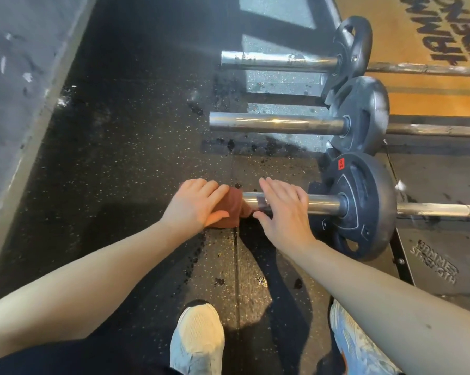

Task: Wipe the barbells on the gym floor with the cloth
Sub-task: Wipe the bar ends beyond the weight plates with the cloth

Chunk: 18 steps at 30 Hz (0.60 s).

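Three barbells lie side by side on the black speckled gym floor (133, 158), their chrome sleeves pointing left and their shafts running off the right edge. Each shows one dark weight plate.

The nearest barbell (323, 204) carries a plate (372, 185) with a small red label (341, 163). The middle barbell (277, 124) and its plate (366, 109) lie beyond it, and the far barbell (277, 60) with its plate (355, 41) lies beyond that. The three plates overlap in a staggered row.

One brown cloth (235, 205) is wrapped over the free end of the nearest barbell's sleeve. The left hand (196, 204) holds it there, its fingers (209, 190) laid close together over the top of the cloth and its thumb pressed against the near side, so the cloth is clamped between them. The right hand (282, 209) rests flat on the same sleeve just beside the cloth, between it and the plate. Its fingers (277, 190) are straight and nearly together, gripping nothing.

Two shoes show at the bottom: a white one (198, 336) and a pale blue patterned one (355, 345). A grey wall (19, 77) runs along the left. An orange platform (418, 31) with black lettering lies under the far barbell's shaft at top right.
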Each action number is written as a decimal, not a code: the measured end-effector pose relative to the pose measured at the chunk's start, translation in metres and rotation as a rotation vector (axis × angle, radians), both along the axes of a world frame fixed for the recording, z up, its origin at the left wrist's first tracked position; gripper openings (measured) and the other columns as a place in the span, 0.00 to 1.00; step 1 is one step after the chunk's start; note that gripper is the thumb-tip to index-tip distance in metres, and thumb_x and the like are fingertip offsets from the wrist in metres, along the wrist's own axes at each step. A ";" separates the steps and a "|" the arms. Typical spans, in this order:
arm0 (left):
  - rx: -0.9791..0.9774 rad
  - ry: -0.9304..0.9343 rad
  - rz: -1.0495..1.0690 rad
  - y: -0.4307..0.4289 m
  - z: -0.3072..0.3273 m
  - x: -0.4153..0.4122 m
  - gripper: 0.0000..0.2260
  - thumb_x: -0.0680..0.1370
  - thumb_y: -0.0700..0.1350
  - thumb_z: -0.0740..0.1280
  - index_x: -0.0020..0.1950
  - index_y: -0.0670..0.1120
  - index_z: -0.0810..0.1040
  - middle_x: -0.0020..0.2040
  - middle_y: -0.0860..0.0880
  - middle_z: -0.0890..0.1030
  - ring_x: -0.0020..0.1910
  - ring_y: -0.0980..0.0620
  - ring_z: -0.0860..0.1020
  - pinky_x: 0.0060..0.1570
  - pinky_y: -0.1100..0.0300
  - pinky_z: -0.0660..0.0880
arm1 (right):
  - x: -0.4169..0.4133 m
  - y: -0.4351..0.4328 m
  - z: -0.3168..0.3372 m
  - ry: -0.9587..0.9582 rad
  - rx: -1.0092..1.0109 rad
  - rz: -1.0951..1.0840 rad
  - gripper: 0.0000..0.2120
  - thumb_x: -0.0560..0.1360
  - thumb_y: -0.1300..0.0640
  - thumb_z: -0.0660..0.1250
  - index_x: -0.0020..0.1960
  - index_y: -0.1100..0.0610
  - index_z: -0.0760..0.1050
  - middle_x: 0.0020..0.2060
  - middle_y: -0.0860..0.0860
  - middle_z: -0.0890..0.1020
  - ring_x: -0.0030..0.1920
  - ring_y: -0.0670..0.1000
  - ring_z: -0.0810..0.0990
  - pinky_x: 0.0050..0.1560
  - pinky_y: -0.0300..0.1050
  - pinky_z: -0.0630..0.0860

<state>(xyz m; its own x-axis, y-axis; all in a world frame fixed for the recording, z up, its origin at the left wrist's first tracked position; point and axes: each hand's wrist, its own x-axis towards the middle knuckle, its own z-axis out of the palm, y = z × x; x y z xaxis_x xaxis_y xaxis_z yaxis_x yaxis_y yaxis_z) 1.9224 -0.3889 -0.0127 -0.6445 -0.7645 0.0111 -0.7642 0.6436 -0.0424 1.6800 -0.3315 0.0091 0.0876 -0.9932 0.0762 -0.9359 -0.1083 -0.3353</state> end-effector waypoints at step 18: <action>0.727 0.671 0.747 -0.019 0.005 0.023 0.19 0.85 0.58 0.58 0.64 0.48 0.79 0.54 0.54 0.81 0.50 0.55 0.79 0.54 0.54 0.77 | -0.062 -0.014 0.064 0.143 -0.069 0.314 0.24 0.75 0.54 0.75 0.70 0.55 0.77 0.70 0.53 0.77 0.72 0.56 0.71 0.74 0.55 0.55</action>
<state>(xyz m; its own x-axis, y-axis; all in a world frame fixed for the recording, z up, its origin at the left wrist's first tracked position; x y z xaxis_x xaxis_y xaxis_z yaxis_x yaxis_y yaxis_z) 1.9450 -0.4078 -0.0079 -0.0788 -0.9089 -0.4095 -0.6863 -0.2486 0.6836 1.6183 -0.3458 0.0728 0.4024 -0.9092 0.1071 -0.8904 -0.4159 -0.1850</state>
